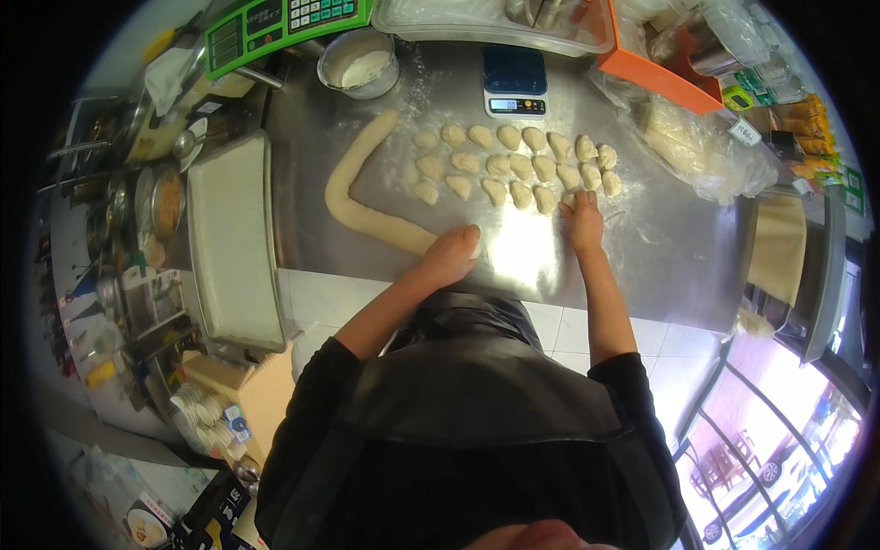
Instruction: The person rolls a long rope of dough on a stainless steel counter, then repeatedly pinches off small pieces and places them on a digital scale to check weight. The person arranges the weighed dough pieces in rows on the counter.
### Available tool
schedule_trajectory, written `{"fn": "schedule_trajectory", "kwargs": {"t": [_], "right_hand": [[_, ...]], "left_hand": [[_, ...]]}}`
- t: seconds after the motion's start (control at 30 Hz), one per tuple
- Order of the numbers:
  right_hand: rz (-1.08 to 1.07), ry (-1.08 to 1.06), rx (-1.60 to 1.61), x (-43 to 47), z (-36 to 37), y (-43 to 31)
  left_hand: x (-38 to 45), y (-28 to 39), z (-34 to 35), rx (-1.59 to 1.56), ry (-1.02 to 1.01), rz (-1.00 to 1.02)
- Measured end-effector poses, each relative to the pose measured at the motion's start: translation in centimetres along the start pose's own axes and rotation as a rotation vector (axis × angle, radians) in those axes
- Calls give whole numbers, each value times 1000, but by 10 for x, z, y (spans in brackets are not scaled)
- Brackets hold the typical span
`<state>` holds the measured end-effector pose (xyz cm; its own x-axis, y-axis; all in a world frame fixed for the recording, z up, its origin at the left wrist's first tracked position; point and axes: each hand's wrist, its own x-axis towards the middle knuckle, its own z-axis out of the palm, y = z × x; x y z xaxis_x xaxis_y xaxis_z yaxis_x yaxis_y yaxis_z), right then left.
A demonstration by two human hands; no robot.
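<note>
A long rope of dough (344, 182) bends across the steel worktop, and my left hand (450, 256) is closed around its near end. A little pale dough shows past my fingers. Farther right, my right hand (584, 221) has its fingertips on a small dough piece (568, 200) at the near row's right part; the fingers partly hide it. Several torn dough pieces (509, 137) lie in three uneven rows beyond my hands, most of them apart and some almost touching.
A digital kitchen scale (515, 81) stands behind the rows, beside a metal pot of flour (359, 65). A large tray (234, 240) is on the left. Plastic bags (694, 148) and an orange box (660, 75) occupy the right back. A green price scale (285, 31) stands far left.
</note>
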<state>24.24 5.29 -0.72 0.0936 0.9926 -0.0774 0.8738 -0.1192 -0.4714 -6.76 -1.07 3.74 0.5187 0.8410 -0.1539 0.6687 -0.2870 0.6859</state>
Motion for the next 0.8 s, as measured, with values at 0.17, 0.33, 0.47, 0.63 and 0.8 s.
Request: {"fn": "schedule_trajectory", "kwargs": {"t": [0.17,0.33,0.47,0.63,0.8], "right_hand": [[18,2,-17,-12,-35,-13],[-110,-238,499,-48,-40,-94],[-443,-465,756,-56,-2,-156],[-325,-517,654,-52,9,-170],[-340,-405,697,-55,5,-177]], "left_hand": [[0,2,-6,-55,-14,-129],[6,1,-22,-311,67,-139],[6,-11,-27,-385,142,-24],[-6,-26,-24,-376,129,-109],[-3,-39,-19,-238,96,-147]]}}
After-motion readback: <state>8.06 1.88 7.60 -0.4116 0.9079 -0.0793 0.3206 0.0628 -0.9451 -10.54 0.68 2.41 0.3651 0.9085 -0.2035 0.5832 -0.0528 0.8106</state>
